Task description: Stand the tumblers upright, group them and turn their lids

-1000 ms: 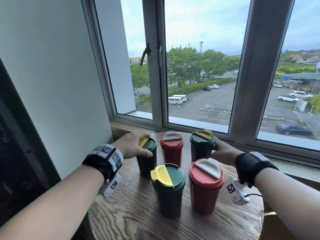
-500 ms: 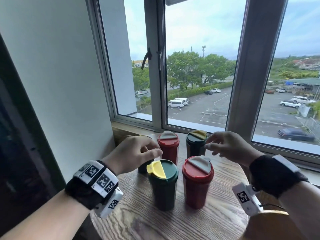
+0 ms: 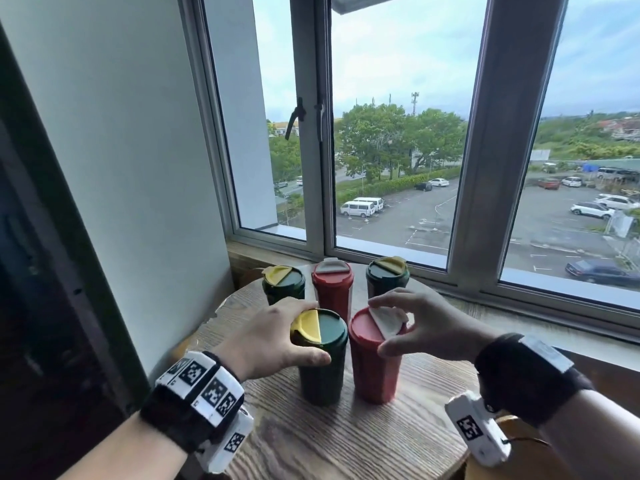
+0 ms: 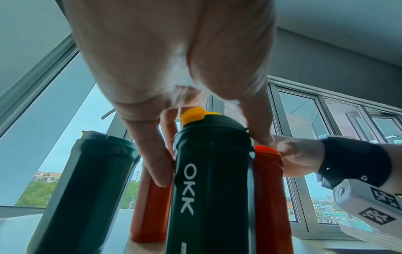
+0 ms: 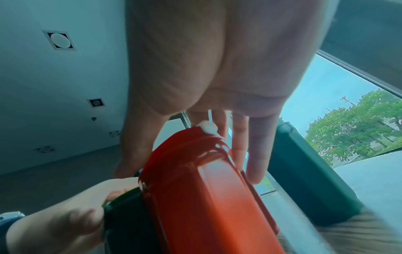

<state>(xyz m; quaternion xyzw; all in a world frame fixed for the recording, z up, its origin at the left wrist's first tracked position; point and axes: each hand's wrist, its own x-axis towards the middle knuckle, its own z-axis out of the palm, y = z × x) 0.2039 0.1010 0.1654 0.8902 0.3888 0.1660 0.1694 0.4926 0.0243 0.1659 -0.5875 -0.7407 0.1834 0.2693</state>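
Five tumblers stand upright in a close group on the round wooden table (image 3: 346,441). The back row is a green tumbler (image 3: 283,289), a red one (image 3: 332,289) and another green one (image 3: 386,277). My left hand (image 3: 306,332) grips the yellow-and-green lid (image 3: 329,329) of the front green tumbler (image 3: 320,375), thumb at the near rim and fingers at the far rim. The left wrist view shows the same hold (image 4: 208,137) on that tumbler (image 4: 208,180). My right hand (image 3: 384,325) grips the lid of the front red tumbler (image 3: 374,372) in the same way, over its white flap. The right wrist view shows this hand (image 5: 191,151) on the red tumbler (image 5: 206,189).
The table stands in a corner, with a grey wall (image 3: 121,168) on the left and the window sill (image 3: 519,317) and window frame (image 3: 474,168) close behind the back row. Bare wood lies in front of the tumblers up to the table's near edge.
Both hands left the back-row green tumblers, lifted, came toward me and now grip the lids of the two front tumblers. The head view tilted up.
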